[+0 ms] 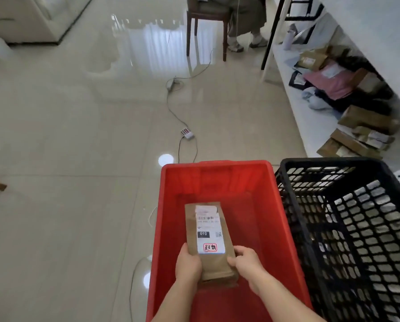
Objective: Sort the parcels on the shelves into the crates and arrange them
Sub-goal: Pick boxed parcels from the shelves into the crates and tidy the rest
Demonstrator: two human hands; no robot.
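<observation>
A long brown cardboard parcel (209,238) with a white shipping label is held over the inside of the red crate (273,219). My left hand (187,263) grips its near left edge and my right hand (246,263) grips its near right edge. Nothing else shows inside the red crate. To its right stands a black lattice crate (366,231). Several more parcels (347,105), brown boxes and pink, black and pale bags, lie piled on the low white shelf (310,126) at the right.
A cable with a white adapter (187,134) runs across the glossy tiled floor ahead of the crates. A wooden chair (208,24) with a seated person's legs is at the top. A dark pole (272,31) stands by the shelf's end.
</observation>
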